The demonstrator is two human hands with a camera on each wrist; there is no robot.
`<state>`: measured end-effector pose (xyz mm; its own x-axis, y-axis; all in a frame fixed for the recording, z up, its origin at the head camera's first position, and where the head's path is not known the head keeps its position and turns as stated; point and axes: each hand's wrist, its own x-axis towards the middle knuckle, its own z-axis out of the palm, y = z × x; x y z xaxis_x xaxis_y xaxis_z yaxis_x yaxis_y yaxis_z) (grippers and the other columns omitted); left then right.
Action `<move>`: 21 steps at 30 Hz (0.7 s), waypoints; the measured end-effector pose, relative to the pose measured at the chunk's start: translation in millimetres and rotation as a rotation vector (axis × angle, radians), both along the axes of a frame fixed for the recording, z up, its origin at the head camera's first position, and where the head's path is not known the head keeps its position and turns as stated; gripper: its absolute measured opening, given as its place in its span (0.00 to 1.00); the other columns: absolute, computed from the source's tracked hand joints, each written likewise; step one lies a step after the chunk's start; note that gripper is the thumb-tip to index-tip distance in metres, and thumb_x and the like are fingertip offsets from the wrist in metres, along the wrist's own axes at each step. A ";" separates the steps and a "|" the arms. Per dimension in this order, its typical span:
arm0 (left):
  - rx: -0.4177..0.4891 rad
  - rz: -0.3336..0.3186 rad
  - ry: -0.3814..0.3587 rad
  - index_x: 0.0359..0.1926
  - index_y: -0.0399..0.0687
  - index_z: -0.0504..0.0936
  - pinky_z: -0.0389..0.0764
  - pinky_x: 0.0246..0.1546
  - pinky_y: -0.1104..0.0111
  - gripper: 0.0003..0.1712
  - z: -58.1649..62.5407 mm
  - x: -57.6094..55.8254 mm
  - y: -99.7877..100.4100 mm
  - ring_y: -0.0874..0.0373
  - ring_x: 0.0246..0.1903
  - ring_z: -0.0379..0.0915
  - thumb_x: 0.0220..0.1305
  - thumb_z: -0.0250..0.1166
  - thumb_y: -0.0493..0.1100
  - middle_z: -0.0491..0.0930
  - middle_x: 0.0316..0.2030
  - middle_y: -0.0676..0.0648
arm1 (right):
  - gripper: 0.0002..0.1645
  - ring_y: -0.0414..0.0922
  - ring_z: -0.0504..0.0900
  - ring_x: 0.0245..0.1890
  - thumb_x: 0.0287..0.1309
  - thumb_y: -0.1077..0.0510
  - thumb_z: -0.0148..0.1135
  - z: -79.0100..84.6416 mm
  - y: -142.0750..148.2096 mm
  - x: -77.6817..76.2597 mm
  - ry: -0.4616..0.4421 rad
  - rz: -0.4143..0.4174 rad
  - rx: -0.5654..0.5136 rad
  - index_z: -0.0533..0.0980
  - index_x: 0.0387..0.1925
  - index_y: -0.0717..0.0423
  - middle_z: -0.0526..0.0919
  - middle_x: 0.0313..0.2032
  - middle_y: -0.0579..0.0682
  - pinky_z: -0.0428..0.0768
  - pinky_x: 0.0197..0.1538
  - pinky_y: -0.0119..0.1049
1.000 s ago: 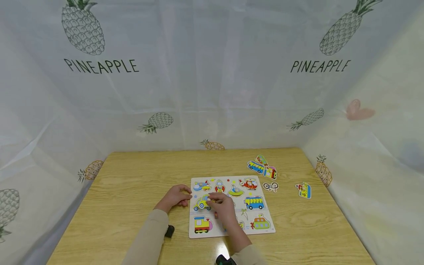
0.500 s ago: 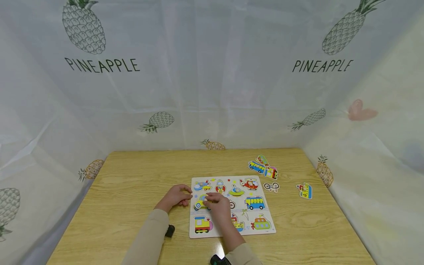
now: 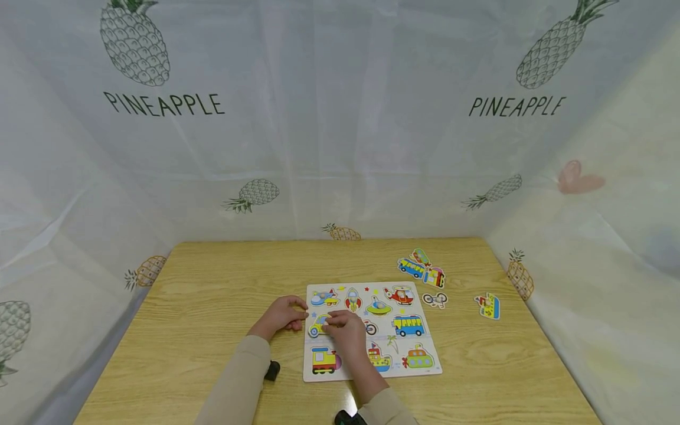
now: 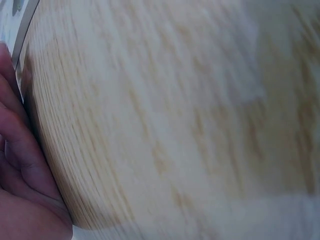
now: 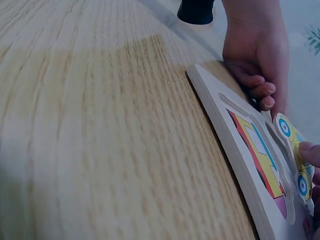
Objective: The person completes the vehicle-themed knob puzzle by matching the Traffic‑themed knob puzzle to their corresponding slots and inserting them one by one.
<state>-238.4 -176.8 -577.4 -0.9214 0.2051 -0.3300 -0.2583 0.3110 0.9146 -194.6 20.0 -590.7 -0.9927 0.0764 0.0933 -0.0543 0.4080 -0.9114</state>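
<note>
My right hand (image 3: 346, 336) pinches a yellow toy-car puzzle piece (image 3: 317, 326) between thumb and fingers. In the right wrist view, the car piece (image 5: 286, 127) stands tilted over a recess in the white puzzle board (image 5: 212, 107). The board (image 3: 427, 334) lies flat on the table and bears printed vehicles, with a plane, rocket, flying saucer and helicopter along its far side. At the board's left edge, my left hand (image 3: 283, 314) has its index finger and thumb against the rim, other fingers curled under. Only part of the left hand (image 4: 25, 165) shows in its wrist view.
Right of the board lie loose pieces: a blue bus (image 3: 411, 268), a train (image 3: 434, 277), a green piece (image 3: 421, 256), a bicycle (image 3: 435, 300) and, farther right, a boat (image 3: 489, 306). Pineapple-print sheeting (image 3: 297, 136) rises behind the wooden table (image 3: 228, 271).
My right hand has shifted slightly left with the car piece, which has come lower and flatter over the board. The printed boat and bicycle are more exposed. My left hand has stayed still.
</note>
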 end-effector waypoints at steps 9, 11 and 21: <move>-0.013 0.003 0.004 0.45 0.37 0.80 0.73 0.18 0.71 0.10 2.4 1.2 1.7 0.62 0.15 0.73 0.64 0.66 0.35 0.78 0.16 0.48 | 0.05 0.45 0.79 0.43 0.43 0.60 0.78 -0.4 -0.4 0.9 0.007 -0.001 0.045 0.88 0.26 0.54 0.85 0.36 0.40 0.73 0.52 0.45; -0.014 0.003 0.007 0.45 0.37 0.80 0.73 0.18 0.72 0.10 2.4 1.3 2.0 0.62 0.15 0.73 0.64 0.66 0.35 0.78 0.16 0.48 | 0.05 0.45 0.79 0.43 0.43 0.60 0.79 -0.5 -0.7 1.0 0.004 -0.001 0.062 0.88 0.26 0.53 0.84 0.36 0.39 0.73 0.52 0.45; -0.012 0.014 0.007 0.45 0.37 0.80 0.73 0.18 0.72 0.10 0.9 1.2 2.3 0.62 0.15 0.73 0.63 0.66 0.35 0.78 0.16 0.48 | 0.04 0.45 0.78 0.45 0.44 0.60 0.78 2.1 -1.3 0.3 -0.044 0.018 0.064 0.88 0.25 0.53 0.83 0.36 0.37 0.71 0.54 0.46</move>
<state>-237.2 -174.5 -576.5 -0.9264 0.1885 -0.3260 -0.2563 0.3184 0.9126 -194.3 18.8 -588.6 -0.9971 0.0540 0.0533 -0.0222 0.4647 -0.8852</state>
